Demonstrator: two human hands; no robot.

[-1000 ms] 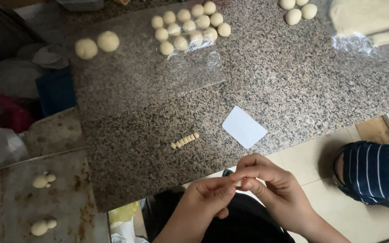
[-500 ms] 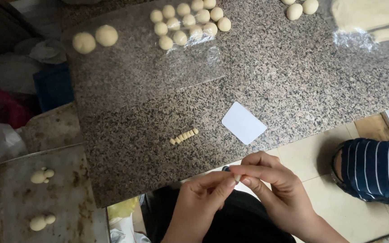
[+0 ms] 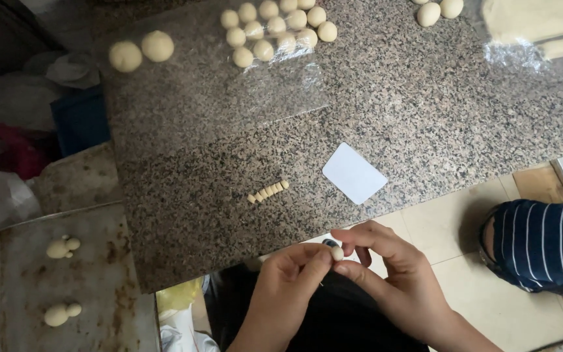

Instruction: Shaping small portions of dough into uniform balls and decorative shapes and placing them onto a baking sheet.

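Observation:
My left hand (image 3: 289, 277) and my right hand (image 3: 389, 270) meet just below the near edge of the granite slab (image 3: 425, 111). Together their fingertips pinch a tiny ball of pale dough (image 3: 337, 253). On the slab just beyond them lies a short row of small cut dough pieces (image 3: 268, 192), and to its right a white plastic card (image 3: 354, 173) lies flat.
Several small dough balls (image 3: 275, 29) sit on clear plastic film at the far side, two bigger balls (image 3: 141, 51) to their left. A worn metal tray (image 3: 66, 287) at lower left carries two shaped dough figures. A striped sleeve (image 3: 542, 244) of another person is at right.
My hands have shifted slightly downward and to the left in view, and the small dough ball now shows between the fingertips. Things on the slab have not moved.

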